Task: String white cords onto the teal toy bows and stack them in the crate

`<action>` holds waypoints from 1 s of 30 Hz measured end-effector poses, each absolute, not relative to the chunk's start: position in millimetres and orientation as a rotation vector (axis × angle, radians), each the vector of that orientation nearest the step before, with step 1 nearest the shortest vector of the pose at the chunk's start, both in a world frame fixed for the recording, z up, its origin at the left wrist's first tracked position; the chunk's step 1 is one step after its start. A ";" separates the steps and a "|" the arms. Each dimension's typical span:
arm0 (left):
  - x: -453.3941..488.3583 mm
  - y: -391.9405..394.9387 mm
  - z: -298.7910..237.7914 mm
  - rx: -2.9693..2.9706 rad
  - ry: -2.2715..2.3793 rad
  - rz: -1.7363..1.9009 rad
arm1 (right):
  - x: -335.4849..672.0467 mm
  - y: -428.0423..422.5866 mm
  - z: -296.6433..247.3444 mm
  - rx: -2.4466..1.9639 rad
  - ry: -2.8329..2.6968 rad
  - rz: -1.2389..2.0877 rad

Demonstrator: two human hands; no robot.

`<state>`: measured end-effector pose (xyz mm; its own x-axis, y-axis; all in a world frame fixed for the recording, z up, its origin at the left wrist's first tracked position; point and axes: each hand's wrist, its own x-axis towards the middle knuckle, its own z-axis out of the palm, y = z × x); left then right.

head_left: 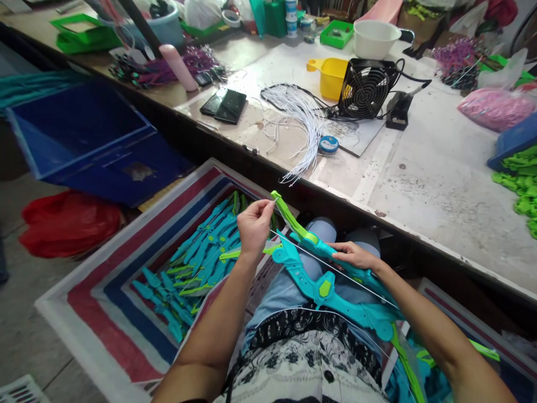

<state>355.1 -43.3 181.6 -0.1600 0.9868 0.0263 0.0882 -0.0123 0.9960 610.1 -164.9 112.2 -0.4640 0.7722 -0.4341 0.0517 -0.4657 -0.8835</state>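
Note:
A teal and lime-green toy bow (321, 280) lies across my lap. My left hand (254, 226) is pinched shut on the white string (319, 260) close to the bow's green upper tip (281, 204). The string runs taut from there down to the right. My right hand (354, 254) grips the bow's teal limb near its middle. A second teal bow piece lies under the first on my lap.
A striped woven bag (126, 291) at my left holds several teal and green bows. On the worktable (440, 184) lie a bundle of white strings (300, 120), a tape roll (328, 144), two phones (224, 104), a black fan (364, 88), a yellow cup. Green parts (520, 187) sit far right.

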 end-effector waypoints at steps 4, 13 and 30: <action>355.8 -39.0 181.3 1.210 1.361 1.296 | 609.6 -165.2 112.2 -1.242 -1.244 1.979; 356.3 -37.6 179.5 1.277 1.382 1.305 | 609.6 -165.7 111.0 -1.261 -1.291 1.947; 352.4 -46.8 171.0 1.487 1.586 1.223 | 582.1 -147.0 139.3 -1.617 -2.070 0.848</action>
<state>352.4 -46.8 171.0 -0.1587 0.9771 0.1418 0.3857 -0.0708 0.9199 582.1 -147.0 139.3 -0.2666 0.9614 -0.0678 0.7326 0.1565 -0.6624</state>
